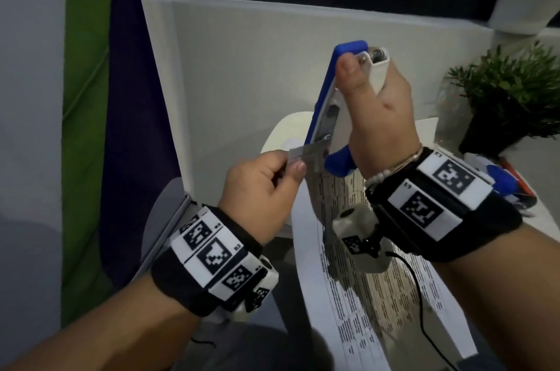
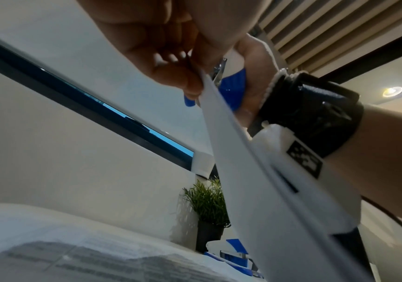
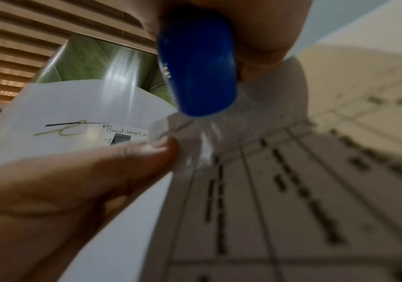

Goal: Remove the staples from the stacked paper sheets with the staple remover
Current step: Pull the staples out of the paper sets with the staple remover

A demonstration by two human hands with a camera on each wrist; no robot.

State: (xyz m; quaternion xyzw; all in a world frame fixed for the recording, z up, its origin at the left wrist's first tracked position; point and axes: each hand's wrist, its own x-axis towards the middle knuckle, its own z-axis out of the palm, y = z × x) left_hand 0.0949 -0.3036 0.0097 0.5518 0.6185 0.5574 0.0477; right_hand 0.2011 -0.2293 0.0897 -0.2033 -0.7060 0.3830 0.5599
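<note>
My right hand [image 1: 375,104] grips a blue and white stapler-shaped staple remover [image 1: 325,104], held upright with its blue nose [image 3: 196,64] pointing down. The nose meets the top corner of the stacked printed paper sheets [image 1: 363,279], which are lifted off the table. My left hand [image 1: 266,182] pinches that corner [image 1: 298,155] between thumb and fingers, right beside the tool's metal tip [image 2: 218,74]. The left thumb [image 3: 146,152] presses on the sheet just below the nose. The staple itself is too blurred to make out.
A small potted plant [image 1: 509,98] stands at the right on the white table [image 1: 291,128]. More blue and white stationery [image 2: 233,253] lies by the pot. A white partition wall [image 1: 242,67] rises behind. Another printed sheet [image 2: 74,261] lies on the table below my left wrist.
</note>
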